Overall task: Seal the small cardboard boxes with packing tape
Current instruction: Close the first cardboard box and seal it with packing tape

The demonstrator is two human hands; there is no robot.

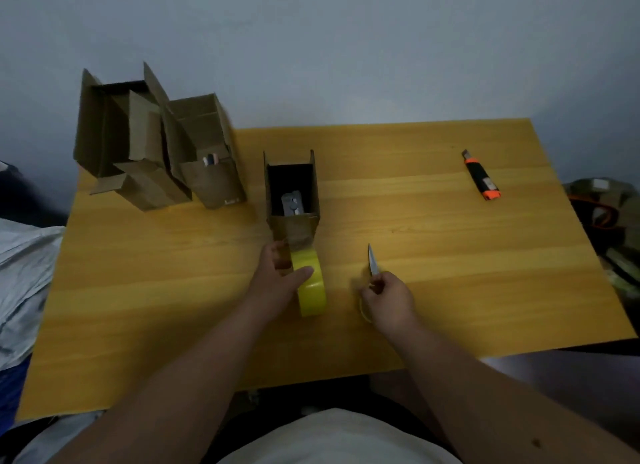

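Yellow tape roll [309,287] — upright, glossy

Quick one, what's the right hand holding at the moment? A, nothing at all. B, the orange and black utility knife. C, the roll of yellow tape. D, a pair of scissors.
D: the right hand grips scissors with the blades pointing away, while the orange and black utility knife lies untouched far off to the right and the left hand is the one on the yellow tape roll.

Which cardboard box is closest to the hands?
The small open box in the middle of the table, just beyond the yellow tape roll. The other two boxes stand at the far left corner.
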